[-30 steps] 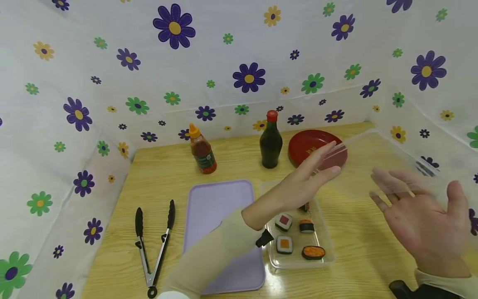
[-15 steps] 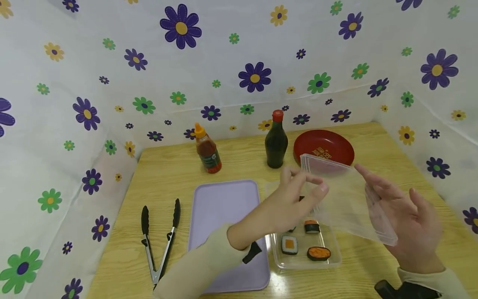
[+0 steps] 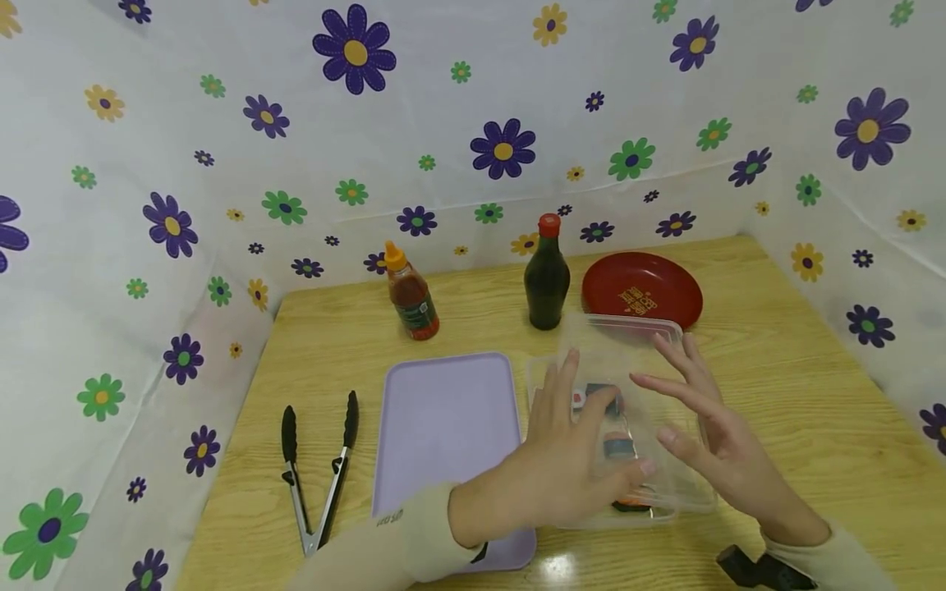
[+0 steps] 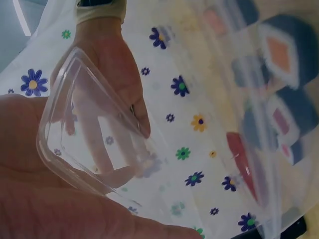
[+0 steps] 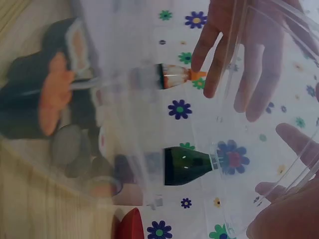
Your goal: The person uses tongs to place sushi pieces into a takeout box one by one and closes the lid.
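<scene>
A clear plastic lid [image 3: 628, 323] overlaps the clear container [image 3: 534, 369] of sushi in the head view, tilted and shifted to the right. My left hand [image 3: 550, 472] is at the lid's left side, fingers extended. Across from it, my right hand [image 3: 727, 447] stands at the right edge with fingers spread and thumb apart. Between the two hands, in both wrist views, runs the lid's rim [image 4: 44, 142]. Through the plastic, sushi pieces [image 3: 619, 446] show, some covered by my left hand. Neither hand's fingers curl round the rim.
Left of the container lies a lilac tray [image 3: 451, 410]. Tongs [image 3: 325, 501] lie spread farther left. Behind stand a sauce bottle with an orange tip [image 3: 414, 304], a dark green bottle [image 3: 547, 283] and a red plate [image 3: 680, 295]. Flowered cloth [image 3: 414, 107] hangs at the back.
The lid has come from the right, turned over and lowered across the container. My right hand has moved left with it, and my left hand has opened out and moved down along its left side.
</scene>
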{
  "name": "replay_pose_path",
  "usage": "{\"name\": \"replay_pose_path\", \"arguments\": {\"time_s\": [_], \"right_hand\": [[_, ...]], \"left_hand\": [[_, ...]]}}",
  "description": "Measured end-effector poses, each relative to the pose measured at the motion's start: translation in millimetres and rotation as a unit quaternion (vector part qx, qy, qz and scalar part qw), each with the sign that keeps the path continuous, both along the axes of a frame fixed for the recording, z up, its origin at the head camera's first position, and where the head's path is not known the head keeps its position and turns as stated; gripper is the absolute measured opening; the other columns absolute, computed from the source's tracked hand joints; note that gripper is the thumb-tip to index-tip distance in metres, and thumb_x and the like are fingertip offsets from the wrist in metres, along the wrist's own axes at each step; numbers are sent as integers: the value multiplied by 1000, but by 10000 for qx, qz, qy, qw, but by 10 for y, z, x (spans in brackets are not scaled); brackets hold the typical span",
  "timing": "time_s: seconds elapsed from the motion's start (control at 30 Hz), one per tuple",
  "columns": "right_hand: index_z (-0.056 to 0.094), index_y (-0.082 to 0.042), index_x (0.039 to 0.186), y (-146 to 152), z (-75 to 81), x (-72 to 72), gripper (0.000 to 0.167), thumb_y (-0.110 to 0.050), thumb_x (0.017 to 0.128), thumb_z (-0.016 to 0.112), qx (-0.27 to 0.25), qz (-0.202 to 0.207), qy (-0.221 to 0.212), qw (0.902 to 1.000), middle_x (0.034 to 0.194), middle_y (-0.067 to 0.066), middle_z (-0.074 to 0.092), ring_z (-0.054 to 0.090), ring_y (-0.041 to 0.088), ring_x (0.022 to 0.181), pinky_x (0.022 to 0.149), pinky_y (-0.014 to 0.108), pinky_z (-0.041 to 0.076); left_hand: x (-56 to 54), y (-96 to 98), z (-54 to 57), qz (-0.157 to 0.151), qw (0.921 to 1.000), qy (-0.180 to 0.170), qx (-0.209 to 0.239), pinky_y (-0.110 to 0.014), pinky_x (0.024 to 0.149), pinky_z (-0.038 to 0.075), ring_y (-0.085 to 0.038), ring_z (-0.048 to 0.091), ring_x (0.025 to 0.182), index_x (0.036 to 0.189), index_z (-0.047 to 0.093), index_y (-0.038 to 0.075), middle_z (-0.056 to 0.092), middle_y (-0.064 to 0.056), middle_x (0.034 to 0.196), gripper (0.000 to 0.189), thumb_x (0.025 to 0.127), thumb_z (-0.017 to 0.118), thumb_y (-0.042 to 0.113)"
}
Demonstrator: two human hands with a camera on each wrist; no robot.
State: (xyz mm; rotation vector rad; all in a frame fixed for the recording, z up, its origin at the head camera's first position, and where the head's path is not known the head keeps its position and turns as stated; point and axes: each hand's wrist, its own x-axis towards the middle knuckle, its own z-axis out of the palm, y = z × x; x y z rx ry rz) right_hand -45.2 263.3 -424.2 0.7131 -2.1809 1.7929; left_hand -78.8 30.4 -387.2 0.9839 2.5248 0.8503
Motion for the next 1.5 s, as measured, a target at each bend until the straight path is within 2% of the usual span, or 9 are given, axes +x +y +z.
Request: {"name": "replay_pose_path", "arguments": {"time_s": [0.13,0.33,0.5,0.53,0.63,0.73,1.0,1.33,1.5], "right_hand": [[59,5,143,-35,-89,8,59,19,86,66,627,-101,-88,9979,174,24,17,-14,34,165,128,25,-3],[61,2,142,-44,-210,-15,61,18,84,72,754,230,-114,9968,172,27,20,-12,39,164,125,15,4],[62,-3,142,-35,-299,-37,60,13,86,75,974,286,-479,9937,172,24,24,-10,37,165,132,36,0],[63,-5,142,-35,-318,-47,58,11,87,75,1029,285,-520,9929,172,23,25,-9,36,165,132,47,0],[66,-9,140,-34,-375,-82,54,6,88,77,1188,293,-552,9909,171,23,28,-8,35,165,128,67,1],[69,-10,137,-42,-413,-104,51,3,88,79,1311,277,-619,9890,170,21,31,-8,34,165,109,90,1],[70,-11,134,-56,-498,-149,49,-1,87,83,1545,339,-410,9866,170,19,31,-9,41,164,106,92,0],[70,-15,133,-100,-475,-206,52,-1,85,84,1817,295,107,9829,168,16,35,-3,35,165,105,92,9],[57,-15,149,-83,-380,-285,67,-2,88,82,2199,-171,175,9752,167,19,36,5,27,166,114,82,19]], "left_hand": [[91,-61,-102,-174,9997,-133,-73,-81,118,17,-55,-12,159,165,28,25,-24,-8,175,85,99,51,73],[195,-85,-233,-242,9983,2,-532,-82,116,22,-58,-11,158,163,23,34,-18,-14,175,84,97,51,76],[255,-79,-288,-115,9962,71,-855,-81,116,24,-62,-7,157,164,16,40,-15,-13,176,87,94,49,81],[264,-79,-299,-100,9956,82,-923,-81,116,24,-64,-6,156,164,14,40,-15,-13,176,89,94,48,82],[279,-81,-336,-134,9939,125,-1086,-81,116,24,-67,-5,153,167,8,37,-17,-14,176,95,93,45,84],[289,-86,-371,-216,9921,148,-1223,-81,116,24,-69,-6,152,169,5,32,-20,-15,175,99,94,44,84],[297,-82,-416,-353,9867,299,-1556,-80,114,28,-70,-4,150,170,3,23,-15,-22,175,103,96,45,80],[141,-66,-316,-137,9766,191,-2137,-77,112,36,-70,24,148,170,16,31,5,-19,177,94,95,35,85],[-52,-69,-245,389,9785,395,-1987,-76,117,30,-60,24,154,165,31,33,13,-19,176,88,95,33,86]]}}
